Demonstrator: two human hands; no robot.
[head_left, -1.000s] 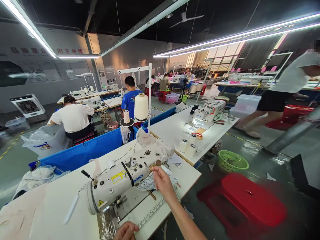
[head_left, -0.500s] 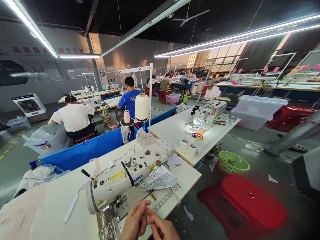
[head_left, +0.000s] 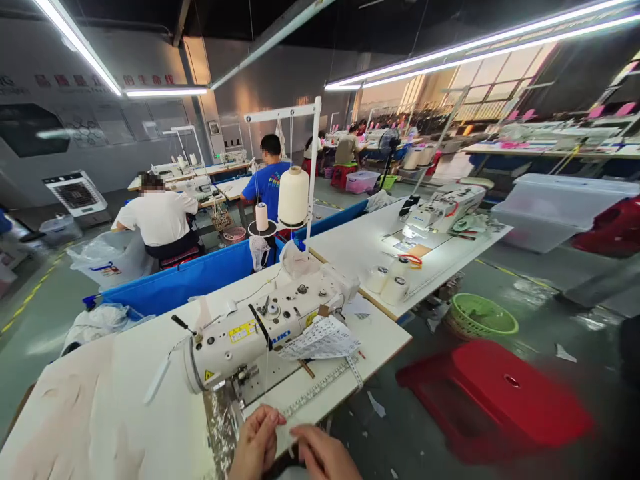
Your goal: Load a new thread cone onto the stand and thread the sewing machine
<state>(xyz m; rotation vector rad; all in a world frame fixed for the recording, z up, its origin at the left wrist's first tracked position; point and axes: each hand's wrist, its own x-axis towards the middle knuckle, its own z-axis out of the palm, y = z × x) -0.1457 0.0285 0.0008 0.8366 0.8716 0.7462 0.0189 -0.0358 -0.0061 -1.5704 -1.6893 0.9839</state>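
My left hand [head_left: 256, 441] is at the bottom centre, in front of the white sewing machine [head_left: 225, 355]. Its thumb and forefinger are pinched together; whatever is between them is too small to make out. To its right is my right hand [head_left: 327, 455], slightly blurred, with its fingers curled and their tips pointing at the left hand. A narrow gap parts the two hands. Behind them a ruler strip [head_left: 320, 385] runs along the table edge. A printed paper sheet [head_left: 320, 340] leans against the machine, and a measuring tape [head_left: 355, 373] hangs over the edge.
A red stool [head_left: 500, 393] stands at right, near a green basket [head_left: 483, 317]. Thread cones [head_left: 293, 197] sit on a stand behind the machine. Another sewing table [head_left: 360, 250] holds spools and orange-handled scissors [head_left: 411, 261]. Two people sit beyond a blue cloth trough [head_left: 180, 283].
My hands have come apart from touching each other, the left moving left. The camera view has turned slightly left and tilted down.
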